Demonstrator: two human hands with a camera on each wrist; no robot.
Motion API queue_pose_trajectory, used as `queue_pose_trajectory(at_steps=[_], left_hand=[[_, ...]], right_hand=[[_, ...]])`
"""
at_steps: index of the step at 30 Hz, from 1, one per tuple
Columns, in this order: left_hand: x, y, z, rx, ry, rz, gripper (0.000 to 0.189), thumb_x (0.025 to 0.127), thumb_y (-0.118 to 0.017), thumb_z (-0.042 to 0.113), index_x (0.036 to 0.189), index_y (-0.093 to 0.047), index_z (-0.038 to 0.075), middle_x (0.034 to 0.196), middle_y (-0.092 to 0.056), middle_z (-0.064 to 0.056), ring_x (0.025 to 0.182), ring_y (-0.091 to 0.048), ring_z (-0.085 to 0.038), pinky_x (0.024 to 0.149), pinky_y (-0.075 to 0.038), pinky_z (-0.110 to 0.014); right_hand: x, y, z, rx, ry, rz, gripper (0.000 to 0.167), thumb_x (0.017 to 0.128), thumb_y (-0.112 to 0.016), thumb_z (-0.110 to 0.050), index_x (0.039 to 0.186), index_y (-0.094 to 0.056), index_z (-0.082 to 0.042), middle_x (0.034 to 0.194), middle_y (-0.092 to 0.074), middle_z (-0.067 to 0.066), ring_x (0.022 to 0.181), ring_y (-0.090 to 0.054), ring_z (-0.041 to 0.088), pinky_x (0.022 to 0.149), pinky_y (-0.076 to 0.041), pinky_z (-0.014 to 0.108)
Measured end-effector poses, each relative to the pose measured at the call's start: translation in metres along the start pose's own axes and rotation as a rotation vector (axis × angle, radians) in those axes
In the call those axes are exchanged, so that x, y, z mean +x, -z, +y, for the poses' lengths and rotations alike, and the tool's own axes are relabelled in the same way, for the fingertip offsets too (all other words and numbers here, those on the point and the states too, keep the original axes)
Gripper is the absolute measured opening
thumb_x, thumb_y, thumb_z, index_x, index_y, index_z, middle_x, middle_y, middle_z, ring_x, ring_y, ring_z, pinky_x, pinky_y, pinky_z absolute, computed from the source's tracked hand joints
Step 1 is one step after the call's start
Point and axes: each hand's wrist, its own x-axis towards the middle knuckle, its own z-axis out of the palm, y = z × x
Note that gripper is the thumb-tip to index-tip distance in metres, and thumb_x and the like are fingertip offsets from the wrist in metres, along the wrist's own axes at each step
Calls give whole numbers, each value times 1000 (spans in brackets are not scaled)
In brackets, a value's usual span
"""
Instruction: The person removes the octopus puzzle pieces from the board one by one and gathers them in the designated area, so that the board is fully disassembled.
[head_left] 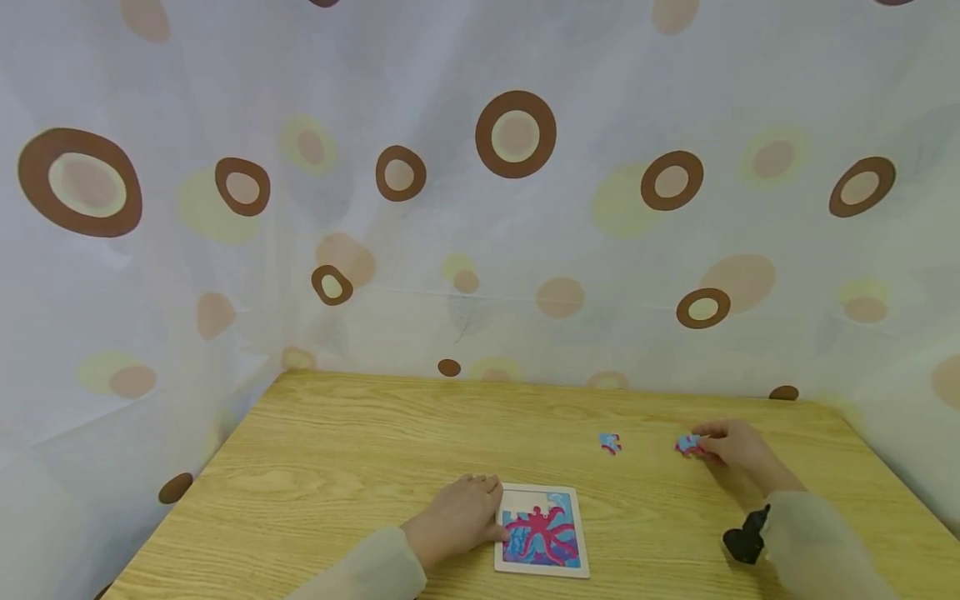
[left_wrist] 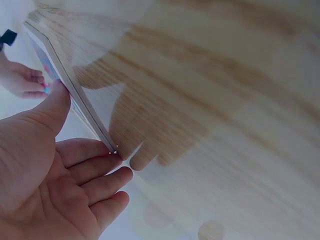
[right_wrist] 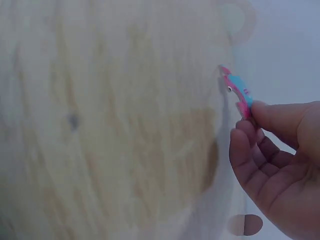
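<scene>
A square jigsaw puzzle board (head_left: 542, 572) with a pink octopus picture lies at the front middle of the table; its upper left shows a bare pale gap. My left hand (head_left: 459, 518) rests at the board's left edge, thumb over the frame and fingers along its side, as the left wrist view also shows. Out to the right, my right hand (head_left: 738, 450) pinches a blue and pink puzzle piece (right_wrist: 239, 92) between thumb and fingertips. Another loose puzzle piece (head_left: 611, 442) lies on the table between the board and the right hand.
The wooden table (head_left: 337, 467) runs back to a patterned curtain (head_left: 420, 250) that hangs behind it and at both sides. A black device (head_left: 746, 537) sits at the right wrist.
</scene>
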Motion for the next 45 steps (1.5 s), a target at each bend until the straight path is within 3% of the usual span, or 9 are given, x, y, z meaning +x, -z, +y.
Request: queue_pose_trajectory(at_steps=[7, 13, 27, 31, 34, 39, 45], left_hand=[[0, -1, 0, -13, -4, 7, 67, 84, -54, 53, 131, -51, 4, 131, -51, -5, 121, -45, -18, 102, -33, -30], [1, -3, -1, -8, -6, 22, 67, 84, -55, 53, 129, -52, 5, 130, -52, -5, 120, -46, -17, 102, -34, -30], [1, -2, -1, 3, -21, 21, 66, 84, -54, 54, 129, -53, 5, 129, -52, -4, 119, -47, -16, 101, -35, -30], [1, -3, -1, 6, -26, 26, 66, 84, -53, 54, 128, -53, 5, 129, -52, -4, 119, -47, -16, 101, -35, -30], [2, -4, -1, 10, -26, 26, 67, 84, -53, 54, 129, -53, 5, 129, -52, -4, 119, -47, -16, 101, -35, -30], [1, -3, -1, 3, -18, 13, 67, 84, -53, 54, 130, -52, 5, 130, -51, -4, 120, -46, -16, 102, -35, -30], [0, -1, 0, 1, -17, 8, 66, 84, -53, 53, 129, -52, 5, 130, -52, -4, 119, -47, -16, 102, -35, -30]], right_hand=[[2, 1, 7, -181, -13, 87, 18, 90, -53, -5, 91, -56, 13, 79, -59, 12, 71, -56, 23, 59, -49, 35], [2, 3, 7, -257, -4, 112, 16, 89, -55, -6, 85, -61, 8, 76, -59, 8, 70, -54, 24, 60, -46, 38], [-2, 3, 11, -219, -6, 117, 19, 89, -58, -11, 83, -62, 7, 75, -59, 7, 68, -51, 23, 56, -44, 34], [-5, 1, 2, -217, 35, 138, 23, 90, -57, -13, 93, -59, 10, 83, -60, 13, 74, -55, 27, 61, -48, 38], [-6, -7, -13, -157, 72, 137, 30, 91, -56, -14, 104, -55, 13, 91, -59, 17, 76, -57, 29, 63, -51, 39], [-9, -35, -48, 45, 144, 53, 37, 92, -58, -16, 113, -51, 13, 92, -57, 14, 74, -57, 28, 63, -53, 34], [-18, -75, -82, 181, 251, -160, 34, 91, -60, -15, 112, -54, 11, 91, -56, 10, 74, -56, 28, 63, -53, 35]])
